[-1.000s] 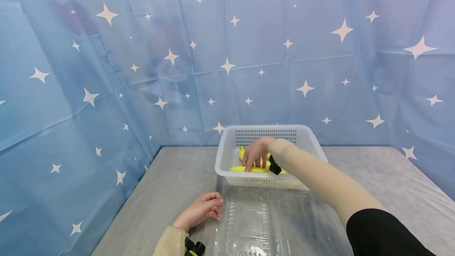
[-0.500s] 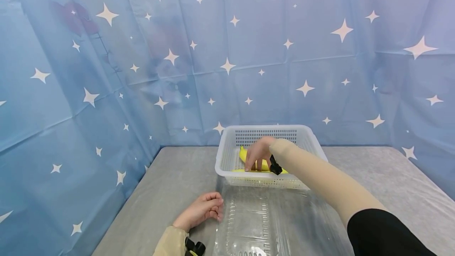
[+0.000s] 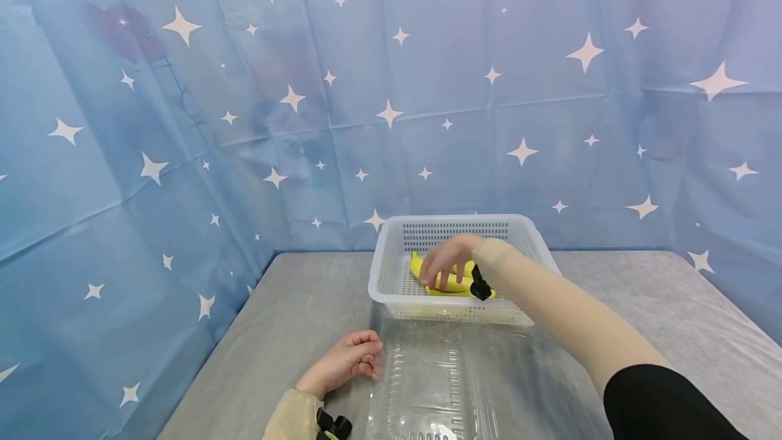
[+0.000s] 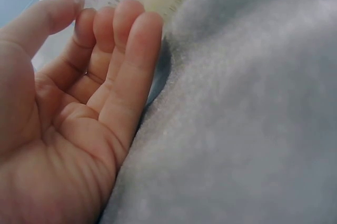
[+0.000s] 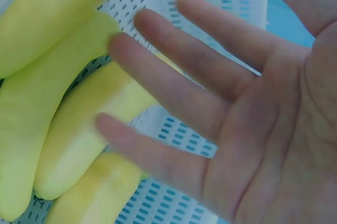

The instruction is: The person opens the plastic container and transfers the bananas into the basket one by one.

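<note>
Several yellow bananas (image 3: 455, 286) with greenish ends lie in a white perforated plastic basket (image 3: 381, 282). Over them hovers my right hand (image 3: 449, 260), reaching into the basket with fingers spread. In the right wrist view the right hand (image 5: 210, 103) is unfurled, its palm bare and its fingertips overlapping the bananas (image 5: 73, 129). Nearer me lies a clear plastic clamshell container (image 3: 424, 379), spread flat. At its left edge my left hand (image 3: 351, 360) pinches the rim between thumb and fingers; the transparent edge barely shows in the left wrist view, where the left hand (image 4: 79, 113) has curved fingers.
A grey cloth (image 3: 293, 311) covers the table. Behind the basket hangs a blue curtain (image 3: 342, 73) with white stars, which also closes off the left side. The basket's front wall stands close behind the container.
My right hand had its fingers around the front banana, lowered it in the basket and let go. The hand has lifted slightly, fingers spreading. My left hand has stayed put.
</note>
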`<state>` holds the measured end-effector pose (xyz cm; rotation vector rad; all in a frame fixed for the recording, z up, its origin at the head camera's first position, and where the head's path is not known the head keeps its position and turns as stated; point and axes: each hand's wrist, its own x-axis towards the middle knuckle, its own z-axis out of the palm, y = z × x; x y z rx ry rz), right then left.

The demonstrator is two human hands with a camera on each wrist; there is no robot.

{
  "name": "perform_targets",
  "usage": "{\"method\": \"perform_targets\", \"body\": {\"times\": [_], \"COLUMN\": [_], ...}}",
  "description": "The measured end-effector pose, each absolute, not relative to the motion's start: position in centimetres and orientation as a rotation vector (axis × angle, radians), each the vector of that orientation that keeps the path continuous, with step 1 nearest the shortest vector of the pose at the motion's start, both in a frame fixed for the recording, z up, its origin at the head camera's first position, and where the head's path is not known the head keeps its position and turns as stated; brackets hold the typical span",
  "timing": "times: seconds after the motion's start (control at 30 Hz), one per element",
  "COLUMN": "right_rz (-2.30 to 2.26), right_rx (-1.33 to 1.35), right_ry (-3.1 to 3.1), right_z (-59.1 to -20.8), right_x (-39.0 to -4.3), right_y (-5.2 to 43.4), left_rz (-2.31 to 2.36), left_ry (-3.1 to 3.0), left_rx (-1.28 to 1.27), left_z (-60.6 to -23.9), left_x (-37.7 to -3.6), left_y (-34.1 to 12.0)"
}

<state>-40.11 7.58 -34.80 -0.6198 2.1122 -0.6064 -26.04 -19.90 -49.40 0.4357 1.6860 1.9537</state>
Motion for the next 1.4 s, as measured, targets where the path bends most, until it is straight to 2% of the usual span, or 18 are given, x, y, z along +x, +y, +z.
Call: {"method": "perform_targets", "body": {"times": [0.23, 0.77, 1.4], "right_rz": [-0.651, -0.821, -0.892], "right_rx": [-0.759, -0.928, -0.878], "right_ry": [2.158, 2.167, 2.189], "right_z": [-34.2, -31.6, -32.2], "right_x": [-40.5, -38.0, -37.2], "right_y": [8.8, 10.8, 16.1], "left_rz": [1.947, 1.942, 1.91], "left_ry": [1.698, 1.7, 1.73], "left_rx": [0.437, 0.444, 0.376], "left_z": [-49.2, -48.8, -48.7], "left_x": [-25.8, -25.5, -25.4], "left_y": [-19.7, -19.7, -19.3]}}
